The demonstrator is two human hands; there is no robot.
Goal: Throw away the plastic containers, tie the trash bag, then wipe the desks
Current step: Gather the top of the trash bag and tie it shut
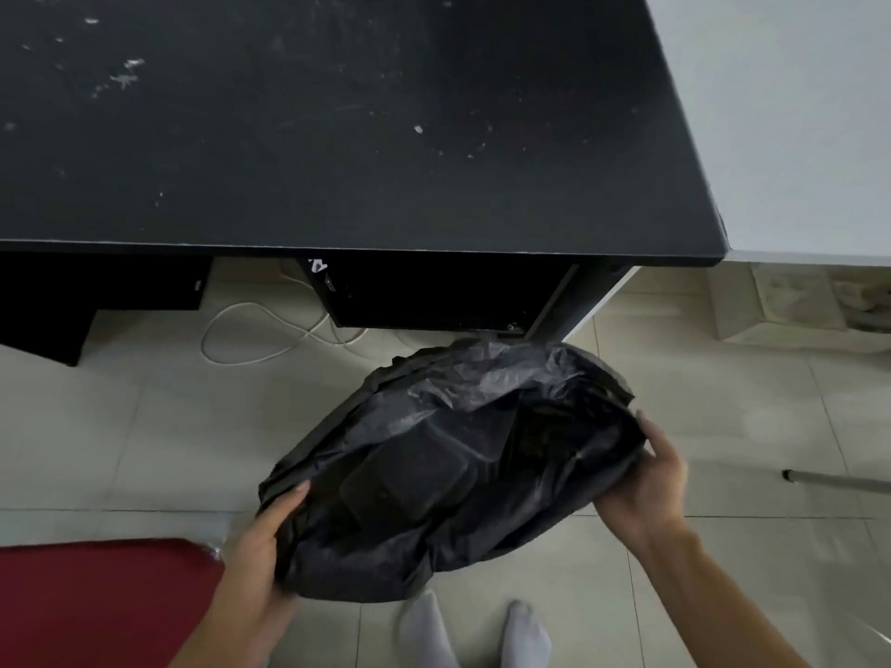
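the left hand [263,552] grips the near-left rim of the black trash bag [448,465], fingers curled over the plastic. a dark plastic container [410,474] lies inside the bag, which hangs over the tiled floor [144,426] below the black desk [337,137]. the right hand [648,479] clutches the right rim. tying seems underway; next, gather both rims together and knot.

No legible text or labels
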